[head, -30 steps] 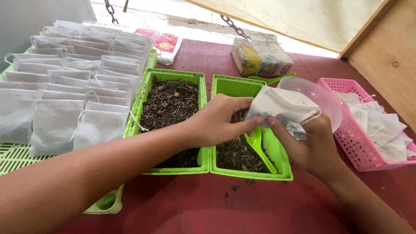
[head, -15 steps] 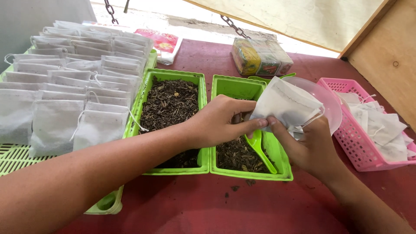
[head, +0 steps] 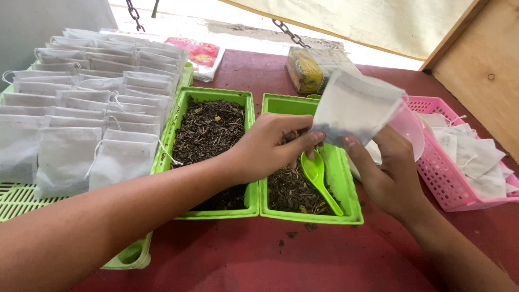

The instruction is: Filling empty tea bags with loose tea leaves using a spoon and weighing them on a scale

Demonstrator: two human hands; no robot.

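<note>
Both my hands hold one white drawstring pouch (head: 357, 105) above the right green tray (head: 346, 162). My left hand (head: 270, 146) pinches its lower left edge; my right hand (head: 386, 173) grips its lower right corner with the thumb on the fabric. A green plastic scoop (head: 319, 178) lies in that tray on the dark dried leaves (head: 289, 189), just below my left fingers. A second green tray (head: 178, 116) of dried leaves sits to the left, under my left forearm. A clear plastic bowl (head: 408, 127) is partly hidden behind the pouch.
Rows of filled white pouches (head: 81, 108) lie on a light green rack (head: 21, 200) at the left. A pink basket (head: 443, 178) with limp white pouches (head: 476, 159) stands at the right. A wrapped yellow package (head: 308, 67) and a red-printed packet (head: 203, 54) lie at the back. Wooden wall at right.
The pouch has been lifted higher and turned more upright between my hands. My left fingers slid to its lower edge; the scoop stayed in the tray.
</note>
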